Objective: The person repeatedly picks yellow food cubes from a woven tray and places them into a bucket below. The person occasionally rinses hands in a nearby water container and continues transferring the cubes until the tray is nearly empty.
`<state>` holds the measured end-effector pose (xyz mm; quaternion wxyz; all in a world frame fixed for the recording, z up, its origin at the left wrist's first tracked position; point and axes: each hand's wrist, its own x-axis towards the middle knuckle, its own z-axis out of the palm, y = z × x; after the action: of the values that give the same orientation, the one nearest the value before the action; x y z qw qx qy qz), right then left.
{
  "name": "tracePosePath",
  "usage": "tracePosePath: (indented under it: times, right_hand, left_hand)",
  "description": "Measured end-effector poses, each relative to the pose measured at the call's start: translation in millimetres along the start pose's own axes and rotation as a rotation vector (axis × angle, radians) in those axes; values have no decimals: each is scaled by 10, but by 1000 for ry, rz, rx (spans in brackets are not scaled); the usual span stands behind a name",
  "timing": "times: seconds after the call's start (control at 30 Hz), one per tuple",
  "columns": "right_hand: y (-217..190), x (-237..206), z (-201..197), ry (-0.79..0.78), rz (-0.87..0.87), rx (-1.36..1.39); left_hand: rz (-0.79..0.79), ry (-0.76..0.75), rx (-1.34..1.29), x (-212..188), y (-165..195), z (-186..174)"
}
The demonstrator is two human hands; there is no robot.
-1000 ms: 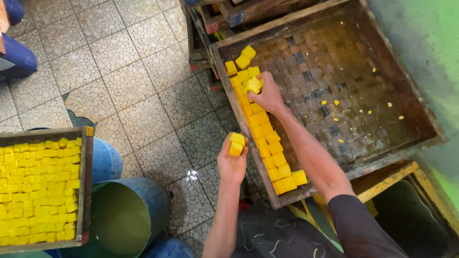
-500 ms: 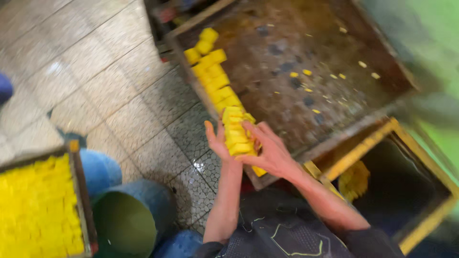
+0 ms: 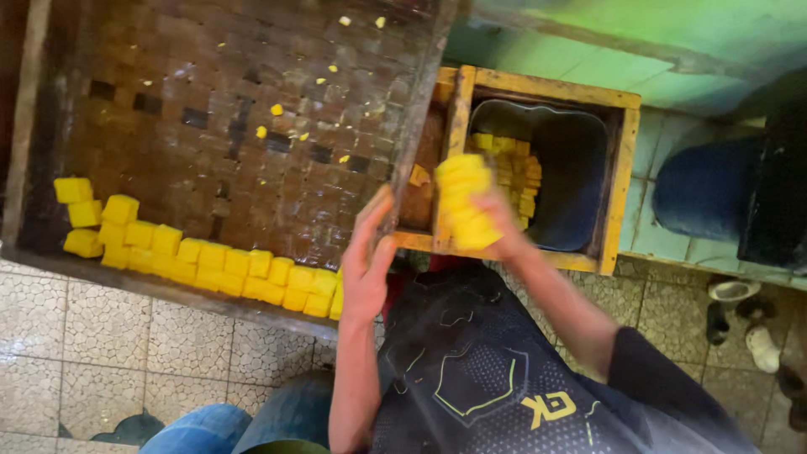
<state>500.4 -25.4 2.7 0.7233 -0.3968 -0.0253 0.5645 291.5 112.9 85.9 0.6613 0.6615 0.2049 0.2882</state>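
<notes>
Now the right hand (image 3: 496, 220) pinches a blurry stack of yellow cubes (image 3: 465, 202); loose ones could tumble. The left hand (image 3: 367, 267) is spread wide.

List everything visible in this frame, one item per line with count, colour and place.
Wooden tray: one, dark brown, upper left, tilted, gridded floor.
Yellow blocks in tray: a row along its lower edge, too many to count surely; small yellow crumbs higher up.
Yellow-framed box: one, upper middle right, with a dark liner.
Blocks in box: several, yellow, at its left side.
Stack of blocks: one blurred yellow stack, in the right hand, over the box's left edge.
Tiled floor: pale, lower left.
Dark apron: one, bottom centre.
Left hand: open, empty, at the tray's corner.
Right hand: gripping the stack.
</notes>
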Motion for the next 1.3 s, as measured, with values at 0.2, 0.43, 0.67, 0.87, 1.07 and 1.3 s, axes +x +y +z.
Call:
tracePosePath:
  times: [0.2,0.43,0.67,0.87,1.07,1.3]
  right_hand:
    - [-507,750,-1264,371,-95,-751]
    - [32,1232,-1580,265,318,-1571]
    - [431,1565,-1336,-222,144,-1849]
    - [-200,1556,-1224,4,311,-2024]
    - [-484,1014,-1078,477,-221,-1138]
    - [-420,962,-327,196,-694,-1165]
  left_hand:
    - [-221,393,-185,-133,-189,17]
    - [-317,651,-210,-563,-301,-130]
    - [-392,894,-66,-807,-352,-650]
    - [-125,1012,664,-244,-319,-2309]
    - [-249,921,1331,391,-190,-3767]
    - [-528,892,1461,642,-363,-4165]
